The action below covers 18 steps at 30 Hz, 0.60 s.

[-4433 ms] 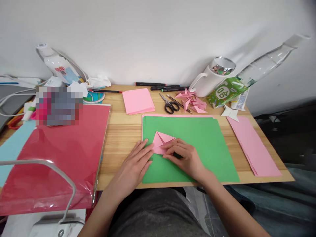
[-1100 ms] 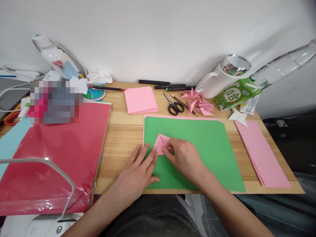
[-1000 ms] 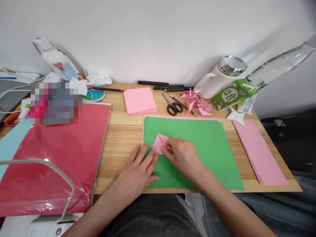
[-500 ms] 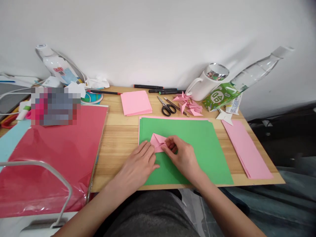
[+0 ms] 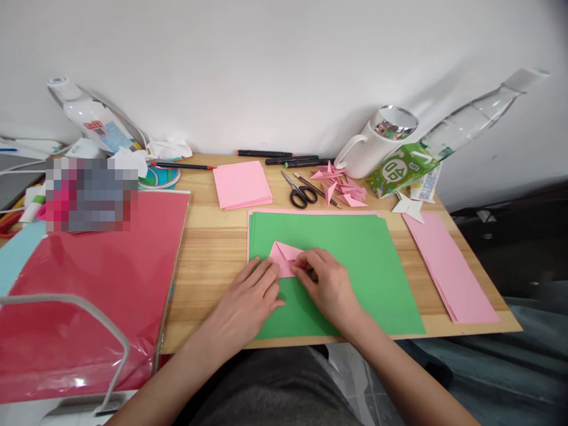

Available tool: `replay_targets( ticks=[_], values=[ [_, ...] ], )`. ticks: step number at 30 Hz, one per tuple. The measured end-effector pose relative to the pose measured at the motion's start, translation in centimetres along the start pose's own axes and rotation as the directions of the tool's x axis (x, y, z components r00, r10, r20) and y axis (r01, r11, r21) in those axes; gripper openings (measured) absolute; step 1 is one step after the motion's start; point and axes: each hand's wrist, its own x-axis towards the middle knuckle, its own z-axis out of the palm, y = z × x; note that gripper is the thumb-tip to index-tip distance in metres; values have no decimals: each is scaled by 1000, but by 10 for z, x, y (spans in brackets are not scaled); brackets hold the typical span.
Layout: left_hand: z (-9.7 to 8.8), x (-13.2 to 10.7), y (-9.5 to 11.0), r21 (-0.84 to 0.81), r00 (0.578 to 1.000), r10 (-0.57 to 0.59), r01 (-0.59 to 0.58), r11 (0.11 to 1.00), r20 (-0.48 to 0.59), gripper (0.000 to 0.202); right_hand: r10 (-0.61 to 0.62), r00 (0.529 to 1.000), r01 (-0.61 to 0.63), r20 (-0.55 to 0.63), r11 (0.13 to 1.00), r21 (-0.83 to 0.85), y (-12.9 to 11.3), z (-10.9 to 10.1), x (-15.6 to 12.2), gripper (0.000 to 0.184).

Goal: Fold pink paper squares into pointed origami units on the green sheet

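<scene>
A small folded pink paper (image 5: 284, 256) lies on a stack of green sheets (image 5: 355, 260) on the wooden desk. My left hand (image 5: 248, 296) rests flat, fingers stretched, with its fingertips against the paper's left lower edge. My right hand (image 5: 326, 284) has its fingers curled and pinched on the paper's right side, covering that part of it.
A red sheet pack (image 5: 89, 278) fills the left. A pink square stack (image 5: 242, 184), scissors (image 5: 299, 190), markers (image 5: 284, 158), folded pink pieces (image 5: 341, 186), a white mug (image 5: 377, 142), a green carton (image 5: 399, 168), a clear bottle (image 5: 479, 118) and pink strips (image 5: 448, 266) ring the green sheets.
My right hand has crept left along the pink paper, from flat to curled and pinching its right side. My left hand has stayed by the left edge. The view shifted slightly.
</scene>
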Motion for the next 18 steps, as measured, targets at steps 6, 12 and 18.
replay_targets(
  ticks=[6,12,18],
  values=[
    [0,-1,0,12,1000,1,-1,1000,14,35,-29,1000,29,5,996,-82,1,0,-2,13],
    [0,-2,0,16,1000,5,-5,1000,9,31,-54,998,50,-15,984,-169,-1,0,-4,17],
    [1,-1,1,57,1000,8,-8,998,11,28,-125,992,119,-5,959,-256,-13,7,-7,19]
  ],
)
